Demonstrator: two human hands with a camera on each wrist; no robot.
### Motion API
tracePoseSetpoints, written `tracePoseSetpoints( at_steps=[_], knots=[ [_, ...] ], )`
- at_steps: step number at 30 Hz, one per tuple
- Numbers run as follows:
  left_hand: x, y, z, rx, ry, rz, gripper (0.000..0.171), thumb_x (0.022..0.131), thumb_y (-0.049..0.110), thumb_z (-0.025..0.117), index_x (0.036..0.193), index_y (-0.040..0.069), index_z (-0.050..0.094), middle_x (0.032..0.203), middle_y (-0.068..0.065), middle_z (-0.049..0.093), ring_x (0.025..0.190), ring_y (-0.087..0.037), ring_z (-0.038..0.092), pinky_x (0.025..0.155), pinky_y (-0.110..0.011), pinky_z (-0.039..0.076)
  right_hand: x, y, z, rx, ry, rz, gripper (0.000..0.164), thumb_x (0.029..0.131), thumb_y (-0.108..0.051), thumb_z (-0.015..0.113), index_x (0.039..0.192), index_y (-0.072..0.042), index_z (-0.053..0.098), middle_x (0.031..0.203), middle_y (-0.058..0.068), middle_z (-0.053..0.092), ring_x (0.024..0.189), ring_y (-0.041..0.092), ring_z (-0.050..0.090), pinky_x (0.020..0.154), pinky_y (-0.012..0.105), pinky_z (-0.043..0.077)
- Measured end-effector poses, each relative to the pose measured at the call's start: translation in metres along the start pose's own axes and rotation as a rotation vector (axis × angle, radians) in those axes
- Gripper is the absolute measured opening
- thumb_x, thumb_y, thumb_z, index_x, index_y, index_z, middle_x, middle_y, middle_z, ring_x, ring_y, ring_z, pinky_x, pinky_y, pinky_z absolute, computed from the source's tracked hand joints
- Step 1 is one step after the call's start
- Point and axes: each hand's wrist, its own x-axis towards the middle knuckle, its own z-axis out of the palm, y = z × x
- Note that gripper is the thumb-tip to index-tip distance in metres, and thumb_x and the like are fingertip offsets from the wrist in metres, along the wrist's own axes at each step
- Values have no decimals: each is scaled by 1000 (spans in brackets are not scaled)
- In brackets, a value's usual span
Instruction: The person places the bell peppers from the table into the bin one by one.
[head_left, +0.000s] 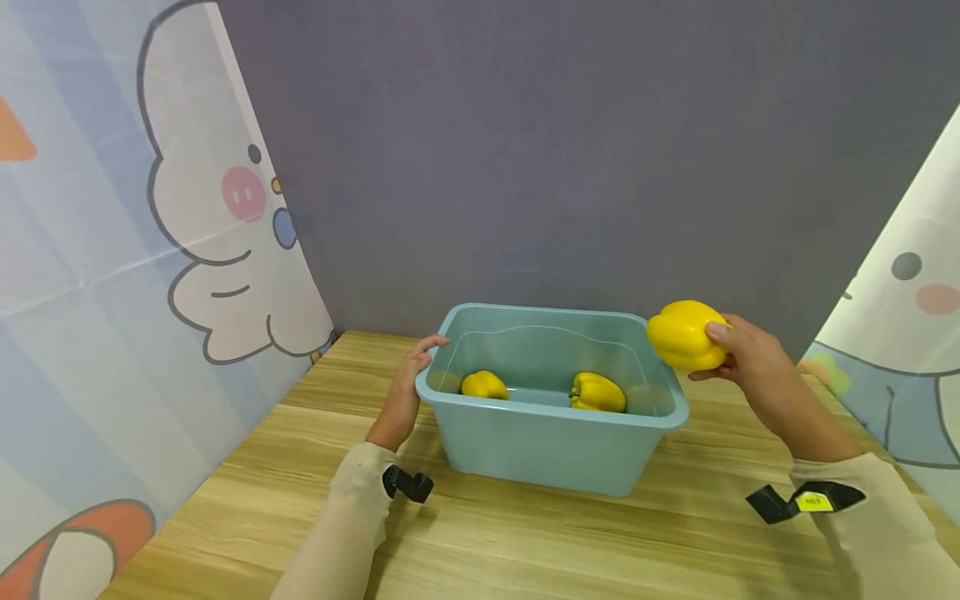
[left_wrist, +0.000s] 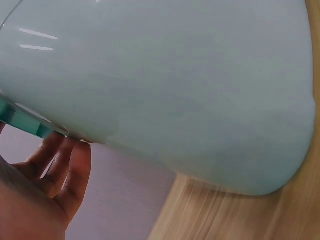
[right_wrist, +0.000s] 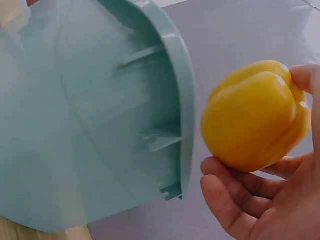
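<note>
My right hand [head_left: 750,354] holds a yellow bell pepper [head_left: 684,335] just above the right rim of a light blue plastic tub [head_left: 540,446]. In the right wrist view, thumb and fingers grip this pepper [right_wrist: 250,117] from one side, beside the tub's outer wall [right_wrist: 90,115]. My left hand [head_left: 408,387] grips the tub's left rim. From the left wrist, its bent fingers [left_wrist: 75,172] show at the underside of that rim. Inside the tub lie two more yellow bell peppers, one at the left [head_left: 483,385] and one at the right [head_left: 597,392], both partly hidden by the front wall.
The tub stands on a wood-grain table [head_left: 480,533]. A grey panel [head_left: 540,158] rises behind it. Cloths with cartoon figures hang at the left [head_left: 90,275] and right [head_left: 900,350]. Each wrist wears a black camera mount.
</note>
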Motion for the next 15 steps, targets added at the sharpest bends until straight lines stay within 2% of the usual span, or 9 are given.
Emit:
tracePoseSetpoints(
  at_steps=[3,6,10,15],
  knots=[
    [0,0,0,-3,-15,8,52,106,38,31,141,4,48,147,-11,43,122,-37,46,95,-44,40,6,-4,-4,-93,-32,44,25,109,-25,36,122,-14,55,103,-1,63,85,15,67,73,28,56],
    [0,0,1,-6,-13,15,52,106,38,31,141,5,49,147,-10,43,121,-35,46,95,-45,39,11,-10,-6,-173,-69,83,34,110,-29,36,129,-6,51,104,0,64,85,16,68,73,29,57],
    [0,0,1,-9,-2,18,51,105,40,32,140,7,50,147,-9,44,122,-32,46,96,-47,38,19,-19,-8,-255,-129,127,47,109,-32,37,136,6,45,105,8,61,85,19,67,74,29,57],
    [0,-1,1,-8,-2,17,53,105,39,32,141,5,49,147,-9,43,122,-33,46,96,-47,38,30,-29,-8,-333,-203,180,49,109,-36,38,137,3,46,106,15,59,84,23,64,75,30,56]
  ],
)
